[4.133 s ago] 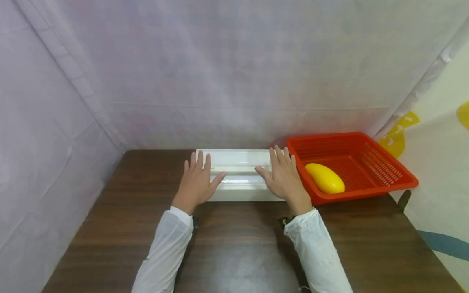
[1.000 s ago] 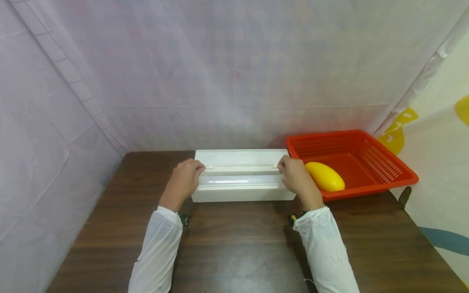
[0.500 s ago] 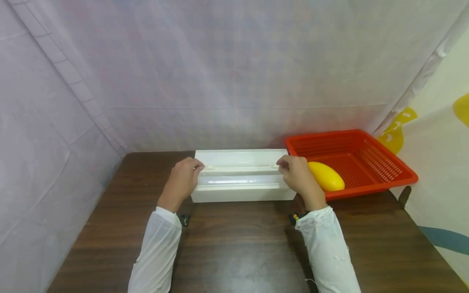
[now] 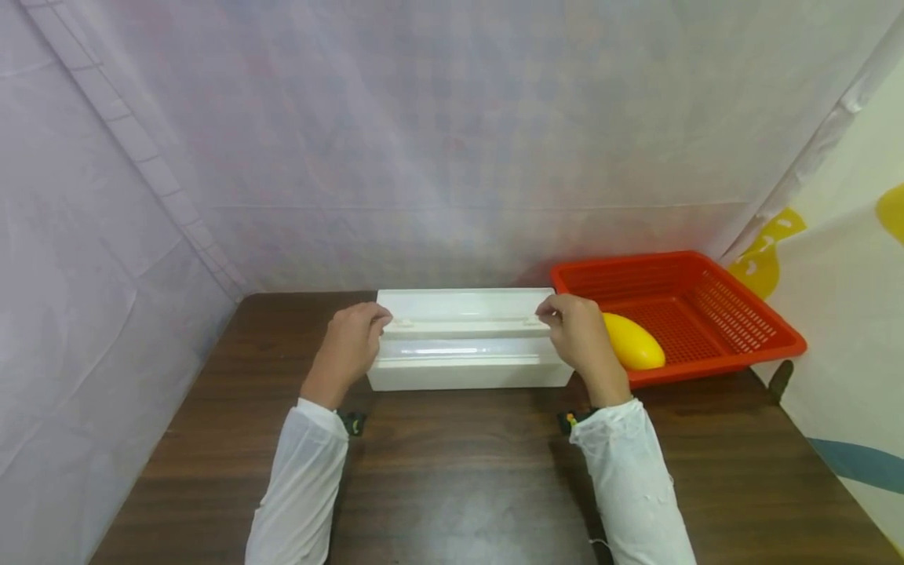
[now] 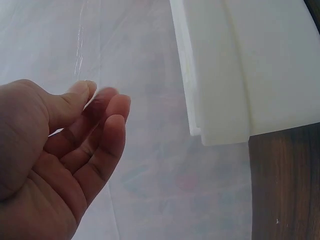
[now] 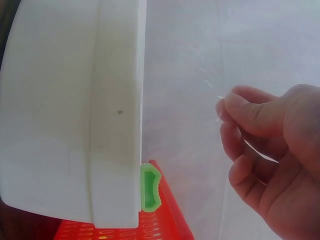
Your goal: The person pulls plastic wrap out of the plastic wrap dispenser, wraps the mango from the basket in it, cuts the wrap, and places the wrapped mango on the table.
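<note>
A long white cling film dispenser (image 4: 469, 375) lies across the far part of the table, a shiny clear roll showing in its slot. At its left end my left hand (image 4: 346, 345) pinches the clear cling film (image 5: 79, 55) between thumb and forefinger. My right hand (image 4: 581, 336) pinches the film at the right end in the same way. In both wrist views the film shows only as thin bright creases at the fingertips, and the fingers are apart from the white housing. A green end piece (image 6: 151, 187) sticks out of the dispenser in the right wrist view.
A red plastic basket (image 4: 706, 372) stands right beside the dispenser, behind my right hand. Inside it lies a smooth yellow mango-shaped thing (image 4: 636, 343), partly covered by that hand. White sheeting (image 4: 452, 157) hangs behind the brown wooden table (image 4: 452, 471).
Both hands were spread flat over the dispenser about four seconds ago; they have since moved apart to its ends and pinched the film. Over the last second they have barely shifted.
</note>
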`<state>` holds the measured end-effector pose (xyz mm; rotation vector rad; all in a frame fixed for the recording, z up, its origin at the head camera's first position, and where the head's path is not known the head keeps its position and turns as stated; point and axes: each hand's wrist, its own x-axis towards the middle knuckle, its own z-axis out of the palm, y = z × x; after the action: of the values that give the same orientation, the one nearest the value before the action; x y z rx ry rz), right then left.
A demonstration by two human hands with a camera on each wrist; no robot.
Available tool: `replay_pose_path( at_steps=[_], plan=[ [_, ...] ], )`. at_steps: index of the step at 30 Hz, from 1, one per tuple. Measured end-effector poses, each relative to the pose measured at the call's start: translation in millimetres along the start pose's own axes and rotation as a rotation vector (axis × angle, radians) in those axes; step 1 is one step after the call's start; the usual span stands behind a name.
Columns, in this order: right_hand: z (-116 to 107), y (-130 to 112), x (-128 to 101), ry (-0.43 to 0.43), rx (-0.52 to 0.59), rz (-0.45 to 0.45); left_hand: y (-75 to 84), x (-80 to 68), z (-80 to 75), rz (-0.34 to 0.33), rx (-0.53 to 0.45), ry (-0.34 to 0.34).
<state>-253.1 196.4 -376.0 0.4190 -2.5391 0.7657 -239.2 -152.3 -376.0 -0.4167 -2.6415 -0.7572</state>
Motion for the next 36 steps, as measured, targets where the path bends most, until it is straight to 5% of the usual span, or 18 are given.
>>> replay_pose_path(
  at_steps=[6, 26, 36],
  plan=[
    [-2, -1, -1, 0.026, -0.008, 0.003, 2.1, -1.7, -4.1, -0.004, -0.001, 0.003],
    [-7, -7, 0, 0.225, -0.028, -0.08, 6.2, -1.9, -13.2, 0.172, -0.009, 0.203],
    [-9, -12, 1, 0.338, -0.022, -0.135, 10.0, -4.0, -20.3, 0.207, -0.036, 0.252]
  ],
)
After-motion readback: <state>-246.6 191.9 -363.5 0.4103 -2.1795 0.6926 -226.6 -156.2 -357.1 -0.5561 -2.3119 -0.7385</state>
